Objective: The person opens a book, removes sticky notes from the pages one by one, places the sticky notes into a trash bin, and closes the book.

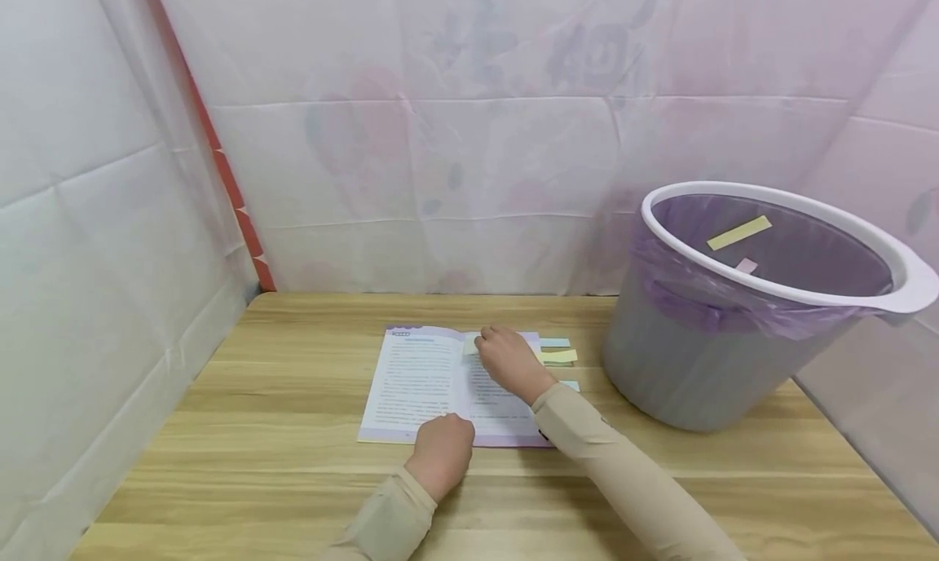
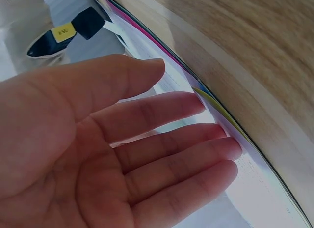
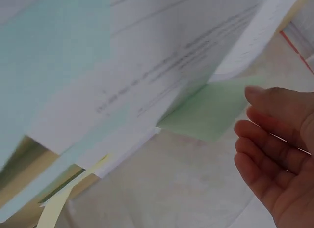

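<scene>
An open book (image 1: 418, 373) of printed pages lies on the wooden table. My right hand (image 1: 513, 364) is over the upper part of its right page. There it pinches a pale green sticky note (image 3: 206, 112) between thumb and forefinger; the note's other end meets the page. My left hand (image 1: 443, 453) rests at the book's bottom edge near the middle. In the left wrist view, its fingers (image 2: 171, 149) are extended against the pages. Blue tabs (image 1: 555, 342) and a yellow tab (image 1: 561, 356) stick out from the book's right side.
A grey bin (image 1: 682, 373) with a white rim and purple liner stands to the right of the book. A yellow strip (image 1: 739, 232) and a pink strip (image 1: 747, 265) cling inside it. Pale sheeting (image 1: 455, 161) hangs behind the table (image 1: 293, 479) and at both sides.
</scene>
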Demonstrator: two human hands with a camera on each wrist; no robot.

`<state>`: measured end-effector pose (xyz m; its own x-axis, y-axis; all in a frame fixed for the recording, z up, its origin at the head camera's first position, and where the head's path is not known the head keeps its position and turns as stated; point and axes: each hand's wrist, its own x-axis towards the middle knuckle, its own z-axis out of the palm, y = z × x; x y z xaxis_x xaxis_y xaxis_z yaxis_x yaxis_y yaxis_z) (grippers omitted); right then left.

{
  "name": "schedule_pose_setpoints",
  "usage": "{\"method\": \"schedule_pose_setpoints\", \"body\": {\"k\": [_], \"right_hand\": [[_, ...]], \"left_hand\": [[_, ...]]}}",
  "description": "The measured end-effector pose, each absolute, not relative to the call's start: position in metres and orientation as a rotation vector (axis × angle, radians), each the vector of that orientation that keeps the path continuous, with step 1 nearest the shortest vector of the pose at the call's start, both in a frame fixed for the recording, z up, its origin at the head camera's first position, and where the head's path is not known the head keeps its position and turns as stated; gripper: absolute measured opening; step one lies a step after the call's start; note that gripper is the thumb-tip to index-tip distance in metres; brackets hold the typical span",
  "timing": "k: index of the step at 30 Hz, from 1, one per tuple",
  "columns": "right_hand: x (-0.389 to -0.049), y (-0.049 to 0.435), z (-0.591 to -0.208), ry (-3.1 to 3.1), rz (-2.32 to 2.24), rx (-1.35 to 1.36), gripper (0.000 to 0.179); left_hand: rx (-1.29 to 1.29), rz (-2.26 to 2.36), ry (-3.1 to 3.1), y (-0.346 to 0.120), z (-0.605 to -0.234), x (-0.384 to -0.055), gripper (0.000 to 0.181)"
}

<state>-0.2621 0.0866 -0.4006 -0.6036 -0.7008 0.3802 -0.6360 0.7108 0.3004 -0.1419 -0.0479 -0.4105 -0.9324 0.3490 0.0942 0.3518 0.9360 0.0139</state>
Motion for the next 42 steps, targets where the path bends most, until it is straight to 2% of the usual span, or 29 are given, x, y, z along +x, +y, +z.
{"method": "schedule_pose_setpoints", "body": {"k": [19, 42], "right_hand": [[-0.267, 0.095, -0.409, -2.682, -0.178, 0.716, 0.019], [-0.273, 0.115, -0.393, -2.561, 0.071, 0.605, 0.014]], "left_hand": [[-0.535, -0.013, -2.957, -0.046, -0.418, -0.141, 0.011], [-0.528, 0.022, -2.949, -0.045, -0.417, -0.139, 0.013]]}}
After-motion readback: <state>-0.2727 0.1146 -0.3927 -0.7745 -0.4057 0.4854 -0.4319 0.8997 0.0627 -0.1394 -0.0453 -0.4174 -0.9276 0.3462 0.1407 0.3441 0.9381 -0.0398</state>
